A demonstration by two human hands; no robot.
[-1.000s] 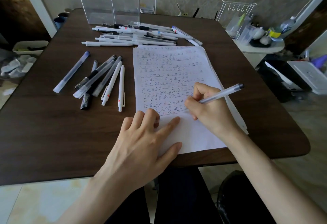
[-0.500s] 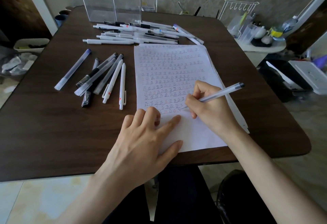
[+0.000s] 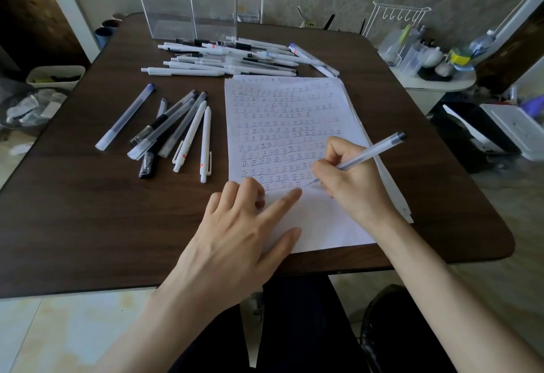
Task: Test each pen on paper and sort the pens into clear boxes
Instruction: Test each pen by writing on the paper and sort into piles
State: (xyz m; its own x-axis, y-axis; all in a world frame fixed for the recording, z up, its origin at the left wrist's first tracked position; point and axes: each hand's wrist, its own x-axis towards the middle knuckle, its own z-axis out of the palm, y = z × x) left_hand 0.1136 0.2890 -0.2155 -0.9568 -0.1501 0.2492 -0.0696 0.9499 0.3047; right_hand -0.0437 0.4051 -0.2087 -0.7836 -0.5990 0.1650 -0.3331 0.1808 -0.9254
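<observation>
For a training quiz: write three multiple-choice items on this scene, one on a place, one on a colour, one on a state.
1. The clear boxes stand: A at the table's far edge; B on a shelf; C on the floor.
2. The barrel of the pen in the right hand is: A red; B translucent; C yellow.
3. The left hand: A grips a pen; B hangs off the table; C rests on the paper.
A, they stand behind the pen pile; B, its barrel is see-through; C, its fingers lie on the sheet.
</observation>
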